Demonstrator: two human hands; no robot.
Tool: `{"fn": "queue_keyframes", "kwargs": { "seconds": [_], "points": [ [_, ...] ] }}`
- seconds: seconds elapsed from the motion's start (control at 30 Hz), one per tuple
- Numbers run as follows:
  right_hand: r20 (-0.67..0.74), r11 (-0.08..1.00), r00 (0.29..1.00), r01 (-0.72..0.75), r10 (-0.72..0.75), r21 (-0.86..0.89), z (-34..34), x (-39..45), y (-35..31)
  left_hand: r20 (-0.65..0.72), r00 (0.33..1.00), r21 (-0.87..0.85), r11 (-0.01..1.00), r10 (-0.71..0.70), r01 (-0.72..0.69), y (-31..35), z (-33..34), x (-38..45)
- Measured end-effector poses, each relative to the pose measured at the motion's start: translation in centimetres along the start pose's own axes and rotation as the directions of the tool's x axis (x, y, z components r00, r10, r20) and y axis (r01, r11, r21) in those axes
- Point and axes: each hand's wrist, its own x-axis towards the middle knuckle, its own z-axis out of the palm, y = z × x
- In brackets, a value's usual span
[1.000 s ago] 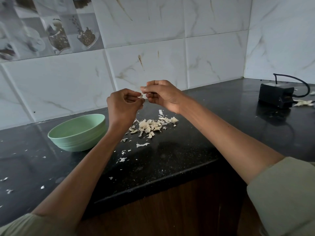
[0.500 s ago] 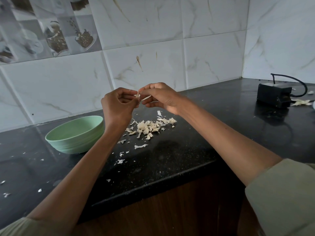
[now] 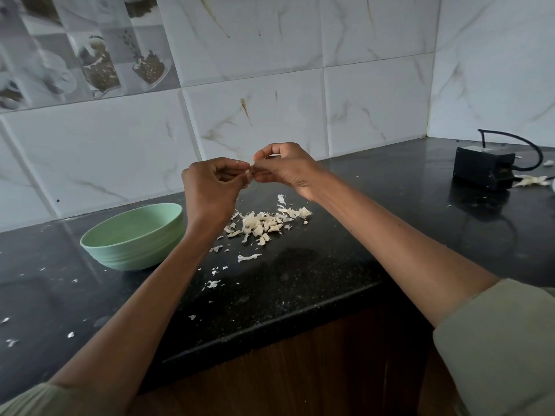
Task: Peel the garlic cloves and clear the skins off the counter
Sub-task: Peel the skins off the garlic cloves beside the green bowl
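Garlic clove (image 3: 250,172) pinched between both hands (image 3: 210,187) (image 3: 288,169) — skins (image 3: 264,225) heaped mid-counter (image 3: 330,265), clear of its edge.

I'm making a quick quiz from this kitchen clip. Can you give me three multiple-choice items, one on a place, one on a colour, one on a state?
1. Where is the bowl relative to the pile of garlic skins?
A. To its left
B. To its right
C. On top of it

2. What colour is the bowl?
A. Red
B. Pale green
C. Black

3. What are the left hand and right hand doing?
A. Lying flat on the counter
B. Lifting the bowl
C. Pinching a small piece between them above the counter

Answers: 1 A, the bowl stands left of the pile. 2 B, its wall and rim are pale green. 3 C, the fingertips meet in a grip in the air.
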Motion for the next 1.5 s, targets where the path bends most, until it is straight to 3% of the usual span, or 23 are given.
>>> {"fn": "queue_keyframes", "kwargs": {
  "seconds": [0.57,0.77,1.5],
  "points": [
    [0.044,1.0,0.999,-0.021,0.02,0.023,0.03,0.05,0.01,-0.009,1.0,0.001,1.0,0.011,-0.011,-0.32,0.01,0.28],
    [0.063,0.998,0.998,0.03,-0.026,-0.062,-0.2,-0.17,-0.02,0.006,0.999,0.032,0.999,0.032,-0.032,-0.24,0.02,0.04],
    [0.047,0.995,0.998,0.034,-0.029,-0.094,-0.33,0.04,0.07,-0.004,1.0,0.009,1.0,0.0,0.0,-0.24,0.25,-0.03]
  ]
}}
